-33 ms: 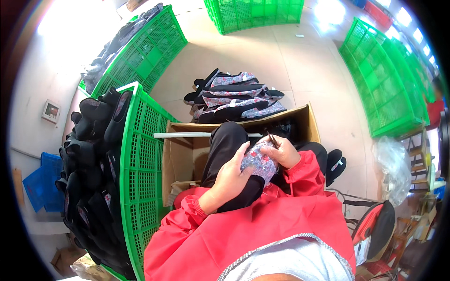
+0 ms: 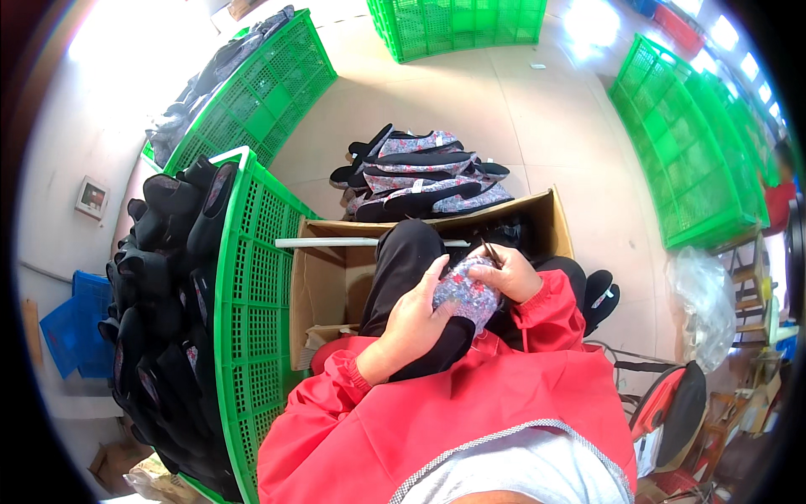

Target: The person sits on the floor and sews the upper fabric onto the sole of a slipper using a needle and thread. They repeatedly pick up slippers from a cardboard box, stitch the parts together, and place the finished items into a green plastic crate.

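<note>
A floral cloth slipper [image 2: 467, 294], grey with red and blue spots, is held over my lap between both hands. My left hand [image 2: 417, 317] grips its left side, the thumb lying across the fabric. From the other side my right hand [image 2: 512, 273] is closed on the slipper, its thumb pressing the top. A thin dark pointed tool [image 2: 490, 250], perhaps thread snips, sticks up from the right fingers; its handle is hidden. Beyond my knees lies a pile of similar floral slippers [image 2: 432, 172] with black soles.
A cardboard box [image 2: 327, 290] stands around my knees, with a white strip [image 2: 327, 242] across it. At my left a green crate [image 2: 252, 336] is heaped with black slippers [image 2: 164, 336]. More green crates [image 2: 680, 143] stand farther off. Beside my right leg lie black slippers [image 2: 599, 298].
My right hand and the slipper have shifted very slightly to the right. Otherwise the scene looks the same.
</note>
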`<state>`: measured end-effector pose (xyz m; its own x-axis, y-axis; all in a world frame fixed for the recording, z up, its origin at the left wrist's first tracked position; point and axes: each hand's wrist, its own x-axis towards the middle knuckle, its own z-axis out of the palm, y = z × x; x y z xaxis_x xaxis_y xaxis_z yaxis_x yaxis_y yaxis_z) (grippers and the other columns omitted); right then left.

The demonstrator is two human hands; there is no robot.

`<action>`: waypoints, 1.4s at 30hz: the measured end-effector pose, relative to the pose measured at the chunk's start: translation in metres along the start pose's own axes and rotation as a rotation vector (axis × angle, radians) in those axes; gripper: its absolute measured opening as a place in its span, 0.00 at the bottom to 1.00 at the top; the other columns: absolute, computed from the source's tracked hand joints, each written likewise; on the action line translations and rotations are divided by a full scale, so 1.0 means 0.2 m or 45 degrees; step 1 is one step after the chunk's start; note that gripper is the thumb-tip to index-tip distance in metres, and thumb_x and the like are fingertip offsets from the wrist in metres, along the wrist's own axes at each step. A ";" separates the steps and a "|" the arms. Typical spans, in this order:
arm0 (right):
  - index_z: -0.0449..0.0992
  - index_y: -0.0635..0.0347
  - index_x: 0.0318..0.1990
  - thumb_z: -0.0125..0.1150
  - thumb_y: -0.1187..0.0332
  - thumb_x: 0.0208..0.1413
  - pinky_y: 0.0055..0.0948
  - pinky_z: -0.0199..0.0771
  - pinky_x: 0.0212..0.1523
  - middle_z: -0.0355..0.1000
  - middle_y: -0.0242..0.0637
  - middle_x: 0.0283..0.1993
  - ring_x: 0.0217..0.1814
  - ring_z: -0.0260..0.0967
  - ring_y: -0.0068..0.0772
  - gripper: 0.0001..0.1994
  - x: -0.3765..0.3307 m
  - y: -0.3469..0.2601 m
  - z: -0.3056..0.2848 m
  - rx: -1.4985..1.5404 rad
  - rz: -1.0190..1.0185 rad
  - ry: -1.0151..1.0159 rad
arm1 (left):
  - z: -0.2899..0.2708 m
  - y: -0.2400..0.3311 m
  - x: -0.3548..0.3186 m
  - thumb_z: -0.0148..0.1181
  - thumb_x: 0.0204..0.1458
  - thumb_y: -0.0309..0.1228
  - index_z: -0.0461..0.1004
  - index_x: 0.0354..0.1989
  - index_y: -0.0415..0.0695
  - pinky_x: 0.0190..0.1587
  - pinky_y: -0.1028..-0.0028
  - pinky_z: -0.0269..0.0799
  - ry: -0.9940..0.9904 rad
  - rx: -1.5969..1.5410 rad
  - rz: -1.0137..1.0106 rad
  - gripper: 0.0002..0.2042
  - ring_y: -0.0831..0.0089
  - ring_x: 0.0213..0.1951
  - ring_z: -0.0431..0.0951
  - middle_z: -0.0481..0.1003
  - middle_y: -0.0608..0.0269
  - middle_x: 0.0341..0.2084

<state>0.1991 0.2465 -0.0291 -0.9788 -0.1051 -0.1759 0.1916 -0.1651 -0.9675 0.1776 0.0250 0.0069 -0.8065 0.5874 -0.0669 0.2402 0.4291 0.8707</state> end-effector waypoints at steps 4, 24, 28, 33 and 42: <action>0.76 0.64 0.40 0.70 0.67 0.54 0.20 0.70 0.38 0.74 0.30 0.33 0.34 0.69 0.16 0.12 -0.08 -0.06 -0.08 -0.096 -0.198 0.264 | 0.03 0.04 -0.02 0.65 0.48 0.21 0.70 0.57 0.40 0.47 0.68 0.73 0.431 0.203 0.480 0.24 0.58 0.43 0.78 0.76 0.51 0.41; 0.72 0.65 0.42 0.70 0.72 0.54 0.27 0.71 0.53 0.76 0.44 0.50 0.48 0.72 0.27 0.13 -0.40 0.03 -0.03 -0.357 -0.562 0.553 | 0.38 -0.05 0.17 0.54 0.63 0.40 0.72 0.46 0.44 0.48 0.73 0.70 -0.191 -1.725 -0.670 0.13 0.77 0.41 0.75 0.77 0.66 0.40; 0.71 0.64 0.40 0.72 0.75 0.51 0.26 0.76 0.44 0.79 0.43 0.42 0.41 0.77 0.27 0.14 -0.42 0.10 0.13 -0.451 -0.572 0.447 | 0.22 -0.07 0.02 0.56 0.62 0.42 0.70 0.49 0.39 0.44 0.73 0.76 -0.216 -1.591 -0.707 0.18 0.73 0.39 0.79 0.77 0.60 0.39; 0.74 0.62 0.40 0.73 0.73 0.50 0.24 0.76 0.36 0.79 0.40 0.34 0.33 0.77 0.26 0.13 -0.37 0.11 0.33 -0.444 -0.536 0.235 | 0.01 -0.09 -0.11 0.62 0.59 0.39 0.68 0.45 0.36 0.44 0.72 0.77 -0.085 -1.490 -0.886 0.18 0.72 0.39 0.79 0.75 0.57 0.39; 0.74 0.60 0.39 0.70 0.68 0.52 0.29 0.73 0.32 0.76 0.42 0.30 0.29 0.76 0.36 0.11 -0.21 0.12 0.49 -0.564 -0.366 0.108 | -0.16 -0.26 -0.12 0.65 0.56 0.30 0.67 0.33 0.43 0.32 0.73 0.72 0.047 -1.369 -0.919 0.11 0.74 0.29 0.76 0.75 0.62 0.28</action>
<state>0.2510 0.1516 -0.0265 -0.9932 -0.0336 0.1111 -0.1160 0.2564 -0.9596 0.1671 -0.0331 -0.0207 -0.5897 0.4292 -0.6842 -0.7907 -0.1343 0.5973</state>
